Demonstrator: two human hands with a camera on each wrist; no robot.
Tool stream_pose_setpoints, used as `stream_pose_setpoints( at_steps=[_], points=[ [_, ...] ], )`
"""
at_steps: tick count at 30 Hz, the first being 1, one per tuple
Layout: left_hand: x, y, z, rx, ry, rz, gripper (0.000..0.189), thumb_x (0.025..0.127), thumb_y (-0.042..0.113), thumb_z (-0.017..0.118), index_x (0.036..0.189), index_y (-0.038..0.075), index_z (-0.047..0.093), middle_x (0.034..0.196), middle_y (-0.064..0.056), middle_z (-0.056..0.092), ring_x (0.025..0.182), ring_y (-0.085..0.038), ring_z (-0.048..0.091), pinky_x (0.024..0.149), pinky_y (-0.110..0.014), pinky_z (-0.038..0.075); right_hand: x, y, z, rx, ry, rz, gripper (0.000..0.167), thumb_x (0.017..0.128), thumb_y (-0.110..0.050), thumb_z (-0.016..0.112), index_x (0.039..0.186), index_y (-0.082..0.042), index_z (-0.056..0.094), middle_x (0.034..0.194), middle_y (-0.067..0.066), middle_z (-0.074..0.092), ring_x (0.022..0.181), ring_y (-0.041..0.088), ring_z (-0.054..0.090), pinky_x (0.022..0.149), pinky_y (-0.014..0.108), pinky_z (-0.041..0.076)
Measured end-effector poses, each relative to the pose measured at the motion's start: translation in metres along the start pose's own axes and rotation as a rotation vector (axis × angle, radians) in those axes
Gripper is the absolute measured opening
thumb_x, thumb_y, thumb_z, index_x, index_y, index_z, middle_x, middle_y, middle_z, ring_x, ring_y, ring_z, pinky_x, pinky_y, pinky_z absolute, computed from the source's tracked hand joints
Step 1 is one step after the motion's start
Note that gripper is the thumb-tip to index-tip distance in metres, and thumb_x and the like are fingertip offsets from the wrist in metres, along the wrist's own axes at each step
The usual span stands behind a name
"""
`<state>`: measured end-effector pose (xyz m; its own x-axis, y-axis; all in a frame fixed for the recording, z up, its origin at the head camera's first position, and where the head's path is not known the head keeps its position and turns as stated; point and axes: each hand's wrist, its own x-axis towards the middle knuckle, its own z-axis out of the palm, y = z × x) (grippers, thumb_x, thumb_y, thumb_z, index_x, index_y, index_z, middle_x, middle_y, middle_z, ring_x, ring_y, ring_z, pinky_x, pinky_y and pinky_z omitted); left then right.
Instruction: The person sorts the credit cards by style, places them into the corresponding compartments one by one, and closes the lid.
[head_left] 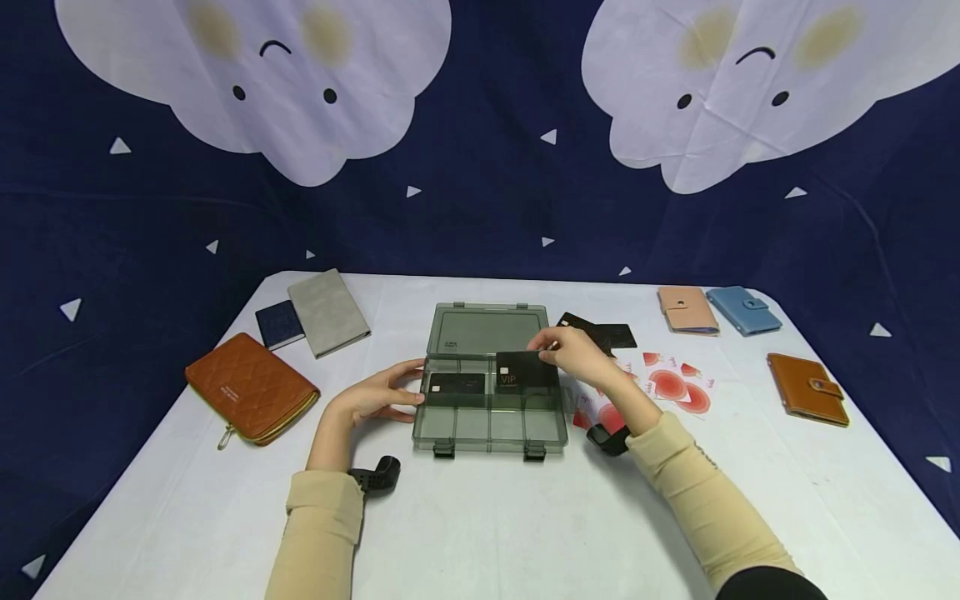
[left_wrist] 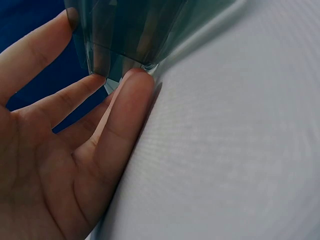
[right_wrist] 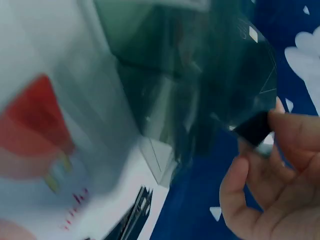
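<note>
In the head view a see-through grey-green divided box (head_left: 490, 429) lies with its lid (head_left: 489, 327) folded back. My right hand (head_left: 573, 354) pinches a black VIP card (head_left: 521, 372) by its upper right corner, over the right compartments. In the right wrist view the card's dark corner (right_wrist: 254, 131) shows between thumb and fingers. Another black card (head_left: 459, 384) lies in an upper left compartment. The left hand (head_left: 378, 392) rests its fairly straight fingers and thumb against the box's left side, and the left wrist view shows these fingertips at the wall (left_wrist: 125, 40).
Black cards (head_left: 617, 335) and red-and-white fruit-print cards (head_left: 678, 385) lie right of the box. Farther right are a pink wallet (head_left: 686, 309), a blue wallet (head_left: 744, 310) and a brown wallet (head_left: 807, 390). At left are a brown zip wallet (head_left: 251, 388), a grey notebook (head_left: 328, 312) and a navy booklet (head_left: 280, 324).
</note>
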<state>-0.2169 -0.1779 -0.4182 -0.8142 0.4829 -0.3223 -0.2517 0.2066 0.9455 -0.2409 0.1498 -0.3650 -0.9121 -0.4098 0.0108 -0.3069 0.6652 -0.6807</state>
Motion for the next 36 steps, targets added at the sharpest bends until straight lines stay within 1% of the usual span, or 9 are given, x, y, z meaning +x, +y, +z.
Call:
stream_pose_setpoints(
  at_steps=[4,8,11,17,21,24,31,34,36],
  points=[
    [0.0,0.0,0.0,-0.004,0.001,-0.002,0.077,0.087,0.004,0.06,0.148,0.005,0.014,0.151,-0.023,0.011,0.106,-0.025,0.052,0.084,-0.043,0.051,-0.003,-0.002,0.012,-0.136,0.025,-0.042,0.013,0.086,-0.001,0.058,0.094,-0.005,0.067,0.09,0.009,0.064,0.082,0.023,0.058,0.069,0.036,0.049],
    [0.0,0.0,0.0,-0.007,0.0,-0.002,0.077,0.087,0.004,0.06,0.148,0.005,0.014,0.151,-0.023,0.012,0.107,-0.026,0.052,0.084,-0.043,0.051,-0.004,-0.001,0.021,-0.251,0.027,-0.078,0.013,0.084,0.0,0.06,0.093,-0.009,0.066,0.086,0.006,0.067,0.081,0.022,0.061,0.07,0.037,0.05],
    [0.0,0.0,0.0,-0.005,-0.002,-0.002,0.077,0.087,0.005,0.06,0.148,0.006,0.014,0.151,-0.023,0.011,0.109,-0.027,0.051,0.084,-0.044,0.051,-0.005,0.001,0.026,-0.361,0.045,-0.125,0.013,0.083,-0.003,0.064,0.092,-0.012,0.065,0.083,0.003,0.066,0.079,0.021,0.062,0.07,0.039,0.049],
    [0.0,0.0,0.001,0.003,0.002,-0.003,0.077,0.086,0.005,0.06,0.148,0.006,0.014,0.15,-0.023,0.012,0.109,-0.029,0.051,0.085,-0.044,0.051,-0.007,0.002,0.032,-0.607,0.115,-0.25,0.013,0.079,-0.009,0.07,0.092,-0.011,0.069,0.089,0.004,0.067,0.08,0.021,0.063,0.069,0.041,0.048],
    [0.0,0.001,0.001,0.006,0.008,-0.005,0.076,0.087,0.005,0.06,0.148,0.006,0.014,0.151,-0.023,0.012,0.11,-0.029,0.051,0.085,-0.045,0.05,-0.009,0.001,0.034,-0.722,0.142,-0.293,0.014,0.079,-0.01,0.07,0.093,-0.012,0.072,0.09,0.003,0.067,0.08,0.019,0.063,0.066,0.038,0.047],
    [0.0,0.001,0.001,0.004,0.012,-0.007,0.076,0.087,0.005,0.06,0.148,0.006,0.014,0.151,-0.022,0.011,0.111,-0.03,0.051,0.085,-0.045,0.05,-0.008,0.001,0.034,-0.747,0.145,-0.297,0.016,0.079,-0.009,0.069,0.094,-0.013,0.073,0.089,0.003,0.067,0.081,0.018,0.064,0.067,0.039,0.047],
    [0.001,0.0,0.0,0.004,0.01,-0.009,0.077,0.087,0.005,0.06,0.148,0.007,0.014,0.151,-0.022,0.011,0.111,-0.03,0.05,0.085,-0.045,0.05,-0.008,0.002,0.034,-0.747,0.113,-0.286,0.018,0.08,-0.007,0.066,0.096,-0.012,0.073,0.092,0.004,0.069,0.084,0.022,0.065,0.081,0.055,0.047],
    [0.001,0.0,0.0,0.004,0.01,-0.01,0.077,0.086,0.006,0.061,0.148,0.007,0.015,0.151,-0.022,0.011,0.11,-0.029,0.051,0.085,-0.044,0.05,-0.008,0.001,0.034,-0.748,0.108,-0.285,0.017,0.081,-0.008,0.066,0.096,-0.012,0.073,0.092,0.003,0.069,0.084,0.021,0.065,0.078,0.051,0.048],
    [0.001,-0.001,0.0,0.005,0.011,-0.011,0.078,0.086,0.007,0.062,0.148,0.007,0.015,0.151,-0.022,0.011,0.11,-0.028,0.051,0.085,-0.044,0.051,-0.009,0.001,0.033,-0.745,0.105,-0.284,0.017,0.081,-0.008,0.066,0.095,-0.013,0.073,0.09,0.003,0.07,0.082,0.02,0.066,0.072,0.046,0.048]
  ],
)
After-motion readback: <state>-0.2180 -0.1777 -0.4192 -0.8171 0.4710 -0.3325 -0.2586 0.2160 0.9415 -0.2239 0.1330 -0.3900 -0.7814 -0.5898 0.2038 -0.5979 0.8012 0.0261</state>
